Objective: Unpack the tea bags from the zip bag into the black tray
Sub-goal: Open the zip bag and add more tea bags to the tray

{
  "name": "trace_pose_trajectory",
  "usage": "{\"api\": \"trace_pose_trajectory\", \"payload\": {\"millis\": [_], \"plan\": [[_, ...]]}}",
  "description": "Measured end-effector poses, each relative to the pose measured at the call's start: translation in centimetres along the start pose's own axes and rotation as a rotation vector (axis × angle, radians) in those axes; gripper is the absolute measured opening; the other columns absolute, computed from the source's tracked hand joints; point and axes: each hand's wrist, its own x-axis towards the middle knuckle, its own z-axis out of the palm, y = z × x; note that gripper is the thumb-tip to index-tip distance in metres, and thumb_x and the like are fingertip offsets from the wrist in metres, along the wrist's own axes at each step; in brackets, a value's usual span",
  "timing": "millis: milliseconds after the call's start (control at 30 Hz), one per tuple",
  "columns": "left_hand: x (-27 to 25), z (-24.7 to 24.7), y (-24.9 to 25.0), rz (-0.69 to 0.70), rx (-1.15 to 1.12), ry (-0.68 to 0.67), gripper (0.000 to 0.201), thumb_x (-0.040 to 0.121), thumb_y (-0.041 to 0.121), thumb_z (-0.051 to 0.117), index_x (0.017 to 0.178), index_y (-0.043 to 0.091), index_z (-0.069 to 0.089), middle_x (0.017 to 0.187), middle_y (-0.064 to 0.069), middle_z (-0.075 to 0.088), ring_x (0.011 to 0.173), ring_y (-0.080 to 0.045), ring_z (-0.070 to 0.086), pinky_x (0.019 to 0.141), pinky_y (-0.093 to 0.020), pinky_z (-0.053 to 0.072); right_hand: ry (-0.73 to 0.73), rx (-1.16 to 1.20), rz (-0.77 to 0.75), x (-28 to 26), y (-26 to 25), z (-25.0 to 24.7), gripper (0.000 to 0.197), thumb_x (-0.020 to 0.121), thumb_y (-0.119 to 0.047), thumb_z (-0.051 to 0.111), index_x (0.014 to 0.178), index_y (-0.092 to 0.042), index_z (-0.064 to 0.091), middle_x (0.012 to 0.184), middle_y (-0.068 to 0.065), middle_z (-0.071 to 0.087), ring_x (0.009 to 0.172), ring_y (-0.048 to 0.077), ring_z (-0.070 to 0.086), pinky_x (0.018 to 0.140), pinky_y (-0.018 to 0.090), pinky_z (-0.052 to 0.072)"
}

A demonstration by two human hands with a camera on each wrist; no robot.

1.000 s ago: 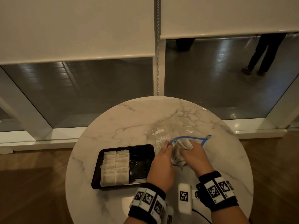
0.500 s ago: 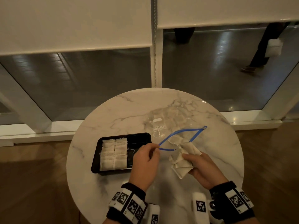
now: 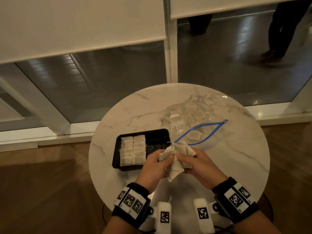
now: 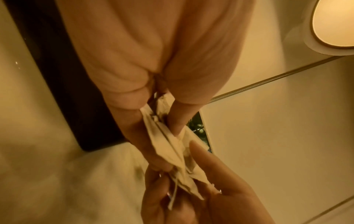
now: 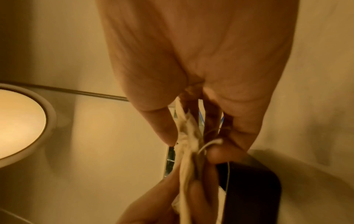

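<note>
A bunch of pale tea bags (image 3: 175,159) is held above the table in front of me, between both hands. My left hand (image 3: 162,162) pinches the bunch (image 4: 168,145) from the left, and my right hand (image 3: 187,159) grips it (image 5: 186,148) from the right. The clear zip bag (image 3: 190,119) with a blue zip lies open on the table behind them, more tea bags inside. The black tray (image 3: 157,136) sits to the left, its left half filled with rows of tea bags (image 3: 133,152).
The round marble table (image 3: 236,149) stands before a glass wall with white blinds. A person's legs (image 3: 278,31) show beyond the glass at the upper right. Wooden floor lies around the table.
My right hand has pulled the bunch of tea bags out of the zip bag and toward me. My left hand has let go of the bag's mouth and taken hold of the bunch.
</note>
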Motion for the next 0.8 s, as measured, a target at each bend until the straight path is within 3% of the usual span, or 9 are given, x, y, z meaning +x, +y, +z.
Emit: {"api": "trace_pose_trajectory", "payload": {"millis": [167,267,433,567,733,800], "plan": [[-0.4,-1.1,-0.3,0.007,0.058,0.006,0.022,0.100,0.014,0.060,0.122,0.010,0.066,0.116,-0.016,0.072,0.111,-0.032,0.069,0.091,-0.053,0.058,0.057,-0.057,0.033,-0.1,0.2,0.1,0.018,0.098,-0.015,0.060,0.109,-0.013,0.074,0.100,0.012,0.076,0.089,0.023,0.073,0.074,0.038,0.059],[-0.5,-1.1,-0.4,-0.004,0.064,-0.002,0.022,0.102,0.014,0.057,0.122,0.012,0.066,0.116,-0.014,0.072,0.111,-0.030,0.069,0.090,-0.049,0.059,0.037,-0.058,0.069,-0.3,0.3,0.1,0.019,0.099,-0.016,0.059,0.112,-0.014,0.072,0.103,0.014,0.075,0.093,0.026,0.073,0.077,0.044,0.061],[-0.7,-0.7,-0.2,-0.007,0.071,-0.022,0.025,0.105,0.021,0.052,0.125,0.015,0.066,0.119,-0.009,0.072,0.114,-0.027,0.068,0.101,-0.053,0.053,-0.025,-0.059,0.055,-0.4,0.4,-0.1,0.030,0.092,-0.012,0.070,0.121,-0.017,0.064,0.111,0.010,0.073,0.103,0.029,0.072,0.079,0.049,0.061],[-1.1,-0.6,0.5,-0.063,-0.006,-0.091,0.030,0.107,0.028,0.046,0.128,0.018,0.065,0.120,-0.007,0.073,0.112,-0.025,0.070,0.089,-0.042,0.060,0.013,-0.122,-0.011,-0.3,0.7,-0.5,0.035,0.086,0.003,0.072,0.117,-0.010,0.066,0.108,0.016,0.074,0.100,0.033,0.073,0.081,0.056,0.060],[-1.1,-1.7,0.4,-0.011,0.125,0.032,0.025,0.106,0.030,0.049,0.119,0.023,0.069,0.113,-0.004,0.075,0.104,-0.022,0.071,0.089,-0.041,0.061,0.053,-0.079,0.029,-0.2,0.5,-1.1,0.037,0.086,0.006,0.070,0.117,-0.012,0.067,0.108,0.013,0.074,0.099,0.031,0.073,0.075,0.045,0.060],[-1.0,-2.4,0.0,0.018,0.182,0.071,0.022,0.105,0.027,0.051,0.115,0.022,0.070,0.107,-0.003,0.074,0.099,-0.018,0.070,0.081,-0.032,0.061,0.096,-0.071,0.042,-0.2,0.5,-1.6,0.037,0.085,0.006,0.070,0.116,-0.013,0.067,0.108,0.014,0.074,0.099,0.032,0.073,0.073,0.044,0.060]]}}
